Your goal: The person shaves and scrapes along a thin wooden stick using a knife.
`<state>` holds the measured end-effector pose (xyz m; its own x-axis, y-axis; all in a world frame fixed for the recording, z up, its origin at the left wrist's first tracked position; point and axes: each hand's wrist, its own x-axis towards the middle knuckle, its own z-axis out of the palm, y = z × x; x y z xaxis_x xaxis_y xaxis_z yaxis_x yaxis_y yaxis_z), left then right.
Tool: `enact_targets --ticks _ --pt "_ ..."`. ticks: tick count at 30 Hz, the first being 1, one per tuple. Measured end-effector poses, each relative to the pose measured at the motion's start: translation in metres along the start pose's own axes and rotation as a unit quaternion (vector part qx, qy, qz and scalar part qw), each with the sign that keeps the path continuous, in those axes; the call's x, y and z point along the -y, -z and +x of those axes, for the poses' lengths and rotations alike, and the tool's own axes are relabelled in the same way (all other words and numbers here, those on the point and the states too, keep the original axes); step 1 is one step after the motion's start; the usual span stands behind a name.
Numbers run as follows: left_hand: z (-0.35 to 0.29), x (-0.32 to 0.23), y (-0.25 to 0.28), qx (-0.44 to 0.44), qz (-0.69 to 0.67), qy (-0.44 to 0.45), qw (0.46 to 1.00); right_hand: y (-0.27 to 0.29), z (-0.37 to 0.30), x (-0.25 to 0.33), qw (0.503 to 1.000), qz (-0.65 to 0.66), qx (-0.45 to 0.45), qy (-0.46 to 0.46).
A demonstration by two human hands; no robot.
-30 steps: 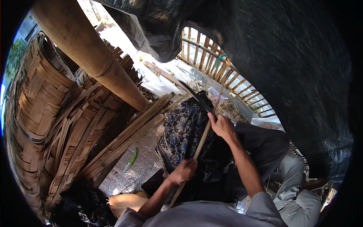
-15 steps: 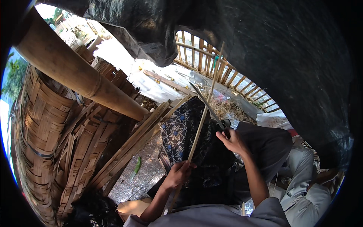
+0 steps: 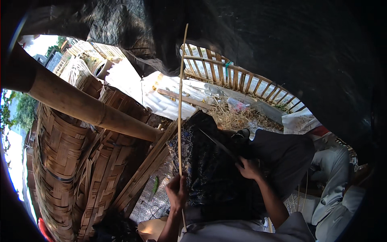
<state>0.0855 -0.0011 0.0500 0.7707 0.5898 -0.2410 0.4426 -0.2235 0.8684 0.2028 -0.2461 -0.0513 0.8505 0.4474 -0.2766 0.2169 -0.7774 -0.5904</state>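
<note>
My left hand (image 3: 176, 192) is closed round a long, thin bamboo strip (image 3: 180, 117). The strip stands nearly upright in view, its far tip reaching up against the dark sheet and its lower end passing down by my lap. In my right hand (image 3: 250, 168) is a knife (image 3: 219, 144) with a long narrow blade pointing up and to the left. Blade and strip are apart. Most of the knife's handle is hidden in my fingers. Beneath both hands a dark patterned cloth (image 3: 189, 155) covers my leg.
Woven bamboo baskets (image 3: 60, 161) and leaning bamboo slats (image 3: 147, 169) crowd the left, under a thick bamboo pole (image 3: 76, 103). A dark sheet (image 3: 290, 52) hangs overhead. Beyond lie a slatted bamboo fence (image 3: 242, 80) and straw (image 3: 234, 117). Another person's grey-clad leg (image 3: 332, 177) is at right.
The bamboo strip has swung from a rightward slant to nearly upright. My left hand has shifted left, and the knife has come away from the strip, lower down. The view has turned somewhat.
</note>
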Motion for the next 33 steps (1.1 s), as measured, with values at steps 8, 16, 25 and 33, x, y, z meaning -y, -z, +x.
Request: enact_targets --ticks 8,16,25,33 --pt "0.010 0.015 0.021 -0.023 0.131 -0.083 0.988 -0.001 -0.005 0.001 0.998 0.004 -0.045 -0.036" --pt "0.021 -0.013 0.005 0.052 0.100 0.000 0.994 0.042 -0.009 0.030 0.922 0.385 -0.046 0.009" --pt "0.028 -0.016 0.003 -0.023 0.034 -0.080 0.996 0.014 -0.050 0.041 0.893 0.446 -0.001 -0.061" --pt "0.081 -0.004 0.024 0.012 0.077 -0.167 0.983 -0.036 -0.097 0.002 0.967 0.252 -0.021 -0.036"
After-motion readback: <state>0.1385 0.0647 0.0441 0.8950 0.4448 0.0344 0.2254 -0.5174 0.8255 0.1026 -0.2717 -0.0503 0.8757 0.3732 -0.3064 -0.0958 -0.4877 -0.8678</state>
